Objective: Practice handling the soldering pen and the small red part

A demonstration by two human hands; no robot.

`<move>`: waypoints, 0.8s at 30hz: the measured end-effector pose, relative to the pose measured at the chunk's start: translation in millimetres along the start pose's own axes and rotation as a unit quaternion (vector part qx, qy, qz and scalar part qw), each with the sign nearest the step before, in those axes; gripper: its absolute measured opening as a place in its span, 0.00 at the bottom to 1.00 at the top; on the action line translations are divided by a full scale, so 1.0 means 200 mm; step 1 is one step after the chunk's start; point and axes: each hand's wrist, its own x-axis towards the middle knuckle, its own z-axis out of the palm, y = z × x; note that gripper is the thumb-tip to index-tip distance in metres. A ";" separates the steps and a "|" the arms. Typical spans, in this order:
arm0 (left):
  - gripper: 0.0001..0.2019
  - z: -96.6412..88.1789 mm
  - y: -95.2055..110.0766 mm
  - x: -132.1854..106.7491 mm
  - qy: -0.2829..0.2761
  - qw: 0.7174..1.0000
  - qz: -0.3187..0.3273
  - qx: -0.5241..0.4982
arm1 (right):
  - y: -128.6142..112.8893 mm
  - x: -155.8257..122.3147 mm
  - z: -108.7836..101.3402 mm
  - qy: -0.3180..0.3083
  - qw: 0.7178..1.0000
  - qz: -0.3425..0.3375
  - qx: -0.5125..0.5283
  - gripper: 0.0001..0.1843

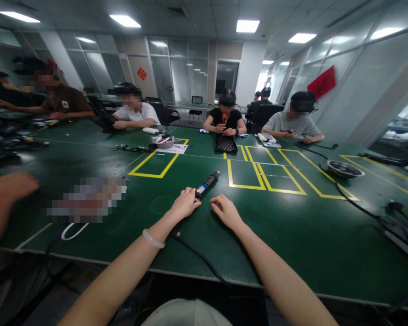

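My left hand (185, 203) rests on the green table (292, 226) with its fingers curled around the near end of a dark, blue-banded electric screwdriver (207, 183) that lies pointing away to the right. A pale bracelet (153, 238) circles that wrist. My right hand (226, 210) lies just right of the tool's handle, fingers bent and pinched on a tiny red-tipped thing I cannot make out. A black cable (197, 256) runs from the tool back over the near table edge.
Yellow tape rectangles (258, 174) mark the table. A metal bowl (345, 169) and cables sit at the right. A black tray (226, 144) lies before a person opposite. Several people sit around the far and left sides; another person's hand (10, 188) rests at left.
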 end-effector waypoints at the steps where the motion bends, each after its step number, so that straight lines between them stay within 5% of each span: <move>1: 0.21 0.00 -0.04 0.01 -0.001 1.000 -0.010 -0.001 | 0.00 0.00 0.00 0.000 1.000 0.002 0.001 0.09; 9: 0.23 -0.05 -0.45 0.08 0.002 0.993 -0.114 0.015 | 0.02 0.01 0.01 -0.007 1.000 0.004 0.006 0.09; 14: 0.25 -0.08 -0.60 0.10 0.015 0.982 -0.186 0.022 | 0.02 0.01 0.01 -0.013 1.000 0.003 0.011 0.09; 18: 0.24 -0.09 -0.62 0.07 0.032 0.975 -0.219 0.037 | 0.02 0.01 0.01 -0.011 1.000 0.003 0.012 0.08; 24: 0.23 -0.10 -0.51 0.00 0.132 0.968 -0.163 0.135 | 0.01 0.01 0.01 -0.016 1.000 0.005 0.010 0.08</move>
